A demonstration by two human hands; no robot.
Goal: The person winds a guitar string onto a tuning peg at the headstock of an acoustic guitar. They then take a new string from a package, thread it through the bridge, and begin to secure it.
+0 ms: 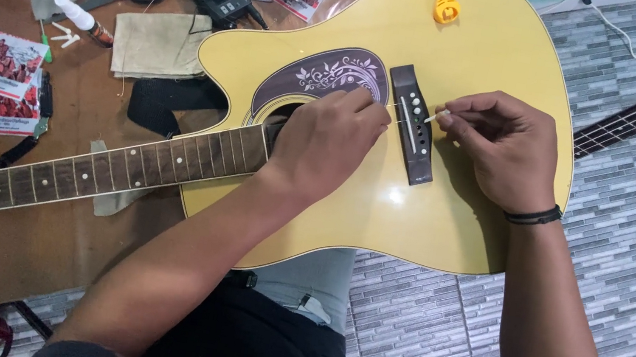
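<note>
While the right hand (504, 145) pinches a white pin (431, 118) just beside the bridge (416, 135) on the guitar (432, 215) top, the left hand (324, 141), curled shut by the soundhole, seems to grip a string; seating the pin squarely likely needs steady tension.

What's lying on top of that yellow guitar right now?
On the guitar body: a dark bridge, a small orange plastic piece, the left hand and the right hand pinching a white pin. The left hand covers most of the soundhole.
</note>
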